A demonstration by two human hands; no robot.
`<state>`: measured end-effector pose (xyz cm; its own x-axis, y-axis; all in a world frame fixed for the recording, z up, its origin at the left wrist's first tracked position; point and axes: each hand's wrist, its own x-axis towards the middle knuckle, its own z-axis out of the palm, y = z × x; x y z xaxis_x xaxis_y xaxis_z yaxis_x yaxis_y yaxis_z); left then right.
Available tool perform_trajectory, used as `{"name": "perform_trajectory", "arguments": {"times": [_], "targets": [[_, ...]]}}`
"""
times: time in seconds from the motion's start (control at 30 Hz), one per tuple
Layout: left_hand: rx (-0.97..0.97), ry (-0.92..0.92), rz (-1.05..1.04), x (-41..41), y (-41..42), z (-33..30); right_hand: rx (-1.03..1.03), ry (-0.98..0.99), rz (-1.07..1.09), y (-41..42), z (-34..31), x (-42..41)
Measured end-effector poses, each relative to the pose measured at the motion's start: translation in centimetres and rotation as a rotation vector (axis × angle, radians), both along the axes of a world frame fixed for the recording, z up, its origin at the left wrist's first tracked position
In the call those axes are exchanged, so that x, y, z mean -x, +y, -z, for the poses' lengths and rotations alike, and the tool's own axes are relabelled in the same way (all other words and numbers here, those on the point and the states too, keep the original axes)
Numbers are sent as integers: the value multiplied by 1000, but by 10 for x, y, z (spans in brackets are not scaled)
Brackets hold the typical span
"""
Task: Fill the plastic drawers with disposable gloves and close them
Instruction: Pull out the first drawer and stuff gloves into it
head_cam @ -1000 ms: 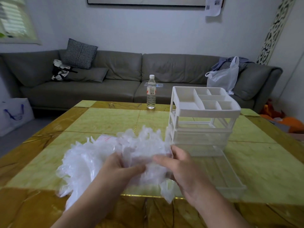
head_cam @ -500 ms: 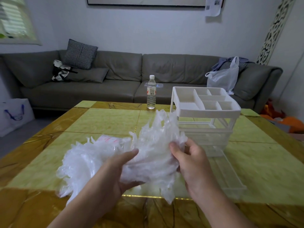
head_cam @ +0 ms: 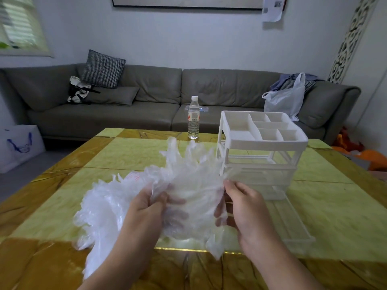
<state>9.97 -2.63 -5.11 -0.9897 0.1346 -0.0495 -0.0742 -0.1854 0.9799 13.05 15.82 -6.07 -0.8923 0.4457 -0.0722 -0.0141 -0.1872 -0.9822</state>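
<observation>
Soft, dim daylight; glare strip along table (head_cam: 335, 216); wide-angle edge distortion.

A long grey sofa (head_cam: 159, 97) stands against a pale wall (head_cam: 188, 38), with a checked cushion (head_cam: 102, 69) at its left end and a white plastic bag (head_cam: 287, 99) at its right. A shuttered window (head_cam: 19, 24) sits upper left, a framed picture (head_cam: 188, 2) hangs above the sofa, and a carved white screen (head_cam: 349, 38) rises at right. In front is a yellow-green and amber stone bench (head_cam: 125, 153), and a white carrier bag (head_cam: 18, 145) rests on the grey floor (head_cam: 18, 181) to the left.
</observation>
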Motion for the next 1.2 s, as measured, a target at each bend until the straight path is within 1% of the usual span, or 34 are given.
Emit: {"name": "perform_trajectory", "arguments": {"times": [0.13, 0.2, 0.3, 0.4, 0.43, 0.47, 0.53, 0.57, 0.6, 0.63, 0.7, 0.77, 0.87, 0.97, 1.07, 1.2], "targets": [[46, 30, 12, -1, -1, 3, 70, -11, -133, 0, -5, -3], [73, 48, 12, 0, 0, 6, 14, -30, -172, -2, -6, -3], [118, 69, -9, -1, 1, 8, -62, -28, -95, -4, -1, 0], [125, 62, -42, -1, 2, 12, -44, -2, -13, -3, 3, 3], [101, 42, -23, -1, 2, 11, -44, 11, 4, -2, 3, 4], [55, -17, 3, -1, 3, 10, -60, 29, 16, -2, 4, 5], [-62, -189, 87, -1, 4, 10, -113, 59, 40, -2, 6, 5], [-107, -221, 164, -2, 4, 10, -136, 70, 45, -2, 6, 5], [-109, -226, 236, -3, 4, 11, -156, 73, 42, -1, 7, 5], [-61, -201, 291, -3, 3, 14, -171, 64, 31, -1, 6, 4], [35, -117, 323, -1, 2, 24, -186, 21, 13, -1, 3, 2], [113, -40, 296, 1, 1, 28, -183, 11, 35, -1, 1, 1], [211, 43, 231, 3, 2, 30, -159, 32, 173, 5, 1, 5], [194, 33, 233, 5, 0, 34, -106, 17, 255, 14, 0, 7], [137, -7, 232, 5, 1, 34, -121, -17, 250, 15, -2, 4], [104, -74, 191, 8, -2, 34, -148, 9, 277, 16, -10, 0]]}}
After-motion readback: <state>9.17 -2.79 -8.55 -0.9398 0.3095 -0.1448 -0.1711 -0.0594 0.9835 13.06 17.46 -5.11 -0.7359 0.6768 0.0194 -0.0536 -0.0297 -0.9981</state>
